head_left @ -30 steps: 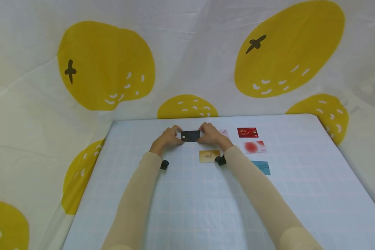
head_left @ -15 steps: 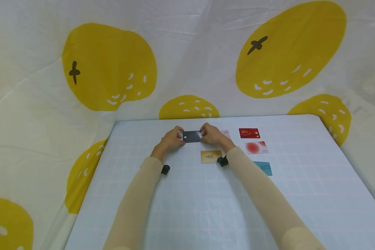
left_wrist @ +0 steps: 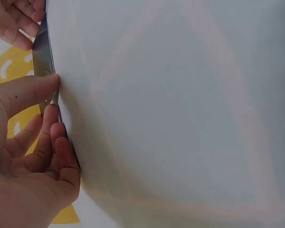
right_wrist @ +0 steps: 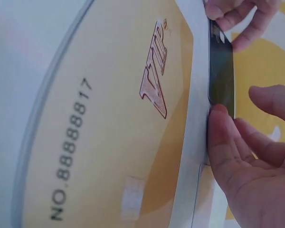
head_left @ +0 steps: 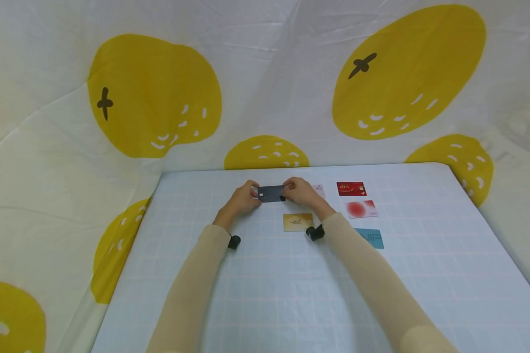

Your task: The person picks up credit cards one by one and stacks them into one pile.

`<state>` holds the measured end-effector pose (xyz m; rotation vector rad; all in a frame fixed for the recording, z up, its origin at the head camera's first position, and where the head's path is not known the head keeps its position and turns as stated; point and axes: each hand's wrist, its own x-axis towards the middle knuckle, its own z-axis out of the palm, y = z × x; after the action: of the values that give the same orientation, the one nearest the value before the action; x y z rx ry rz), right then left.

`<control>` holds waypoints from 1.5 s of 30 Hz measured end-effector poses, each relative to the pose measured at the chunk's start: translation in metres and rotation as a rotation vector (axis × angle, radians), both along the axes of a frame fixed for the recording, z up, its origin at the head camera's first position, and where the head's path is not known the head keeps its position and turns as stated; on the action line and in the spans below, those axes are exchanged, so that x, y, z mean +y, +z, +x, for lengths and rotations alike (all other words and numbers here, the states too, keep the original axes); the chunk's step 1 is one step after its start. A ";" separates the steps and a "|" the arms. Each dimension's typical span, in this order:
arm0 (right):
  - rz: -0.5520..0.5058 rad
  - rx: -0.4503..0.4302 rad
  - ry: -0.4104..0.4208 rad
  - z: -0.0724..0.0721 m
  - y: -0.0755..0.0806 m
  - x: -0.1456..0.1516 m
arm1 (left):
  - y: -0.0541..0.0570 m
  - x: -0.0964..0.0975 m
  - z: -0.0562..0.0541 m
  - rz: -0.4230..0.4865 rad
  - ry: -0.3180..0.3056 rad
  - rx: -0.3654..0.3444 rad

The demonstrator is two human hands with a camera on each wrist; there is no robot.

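A dark card (head_left: 270, 194) with a small chip lies flat near the far edge of the table, level between both hands. My left hand (head_left: 242, 198) holds its left end, thumb at the near corner and a finger at the far one. My right hand (head_left: 301, 191) has fingertips at the right end; in the right wrist view a thumb (right_wrist: 219, 128) and one finger meet the card's edge, while another finger stands off it. Nearer to me is a gold card (head_left: 297, 222), its VIP lettering and number large in the right wrist view.
Partly behind the right hand sits a pale pink card (head_left: 320, 190). Farther right, a red VIP card (head_left: 351, 189), a white card with a red circle (head_left: 362, 209) and a teal card (head_left: 373, 238) form a column. The right sleeve (head_left: 362, 264) overlaps the teal one.
The right hand's fingers have shifted at the card's right end, covering slightly more of that end. The left hand keeps its hold, and the card stays in about the same place.
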<state>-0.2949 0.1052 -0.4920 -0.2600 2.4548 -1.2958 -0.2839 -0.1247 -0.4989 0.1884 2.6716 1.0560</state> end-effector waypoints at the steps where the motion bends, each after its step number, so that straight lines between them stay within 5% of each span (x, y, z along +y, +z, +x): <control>1: -0.020 -0.011 -0.007 0.001 0.000 0.000 | 0.000 0.001 0.001 0.005 0.005 -0.001; 13: -0.205 -0.140 -0.095 0.005 -0.003 0.007 | 0.000 0.002 0.004 0.087 0.083 -0.040; 23: -0.365 -0.244 -0.172 0.009 0.003 0.011 | 0.001 0.003 0.011 0.473 0.200 -0.137; 29: -0.421 -0.252 -0.173 0.015 0.010 0.018 | 0.008 0.007 0.019 0.580 0.207 -0.178; 37: -0.478 -0.253 -0.183 0.030 0.017 0.033 | 0.018 0.016 0.031 0.551 0.148 -0.138; 45: -0.411 -0.225 -0.171 0.054 0.028 0.047 | 0.023 0.026 0.046 0.526 0.117 -0.149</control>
<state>-0.2408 0.1525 -0.4639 -0.0013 2.0444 -1.7939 -0.2376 -0.0983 -0.4755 0.0479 2.2454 1.7200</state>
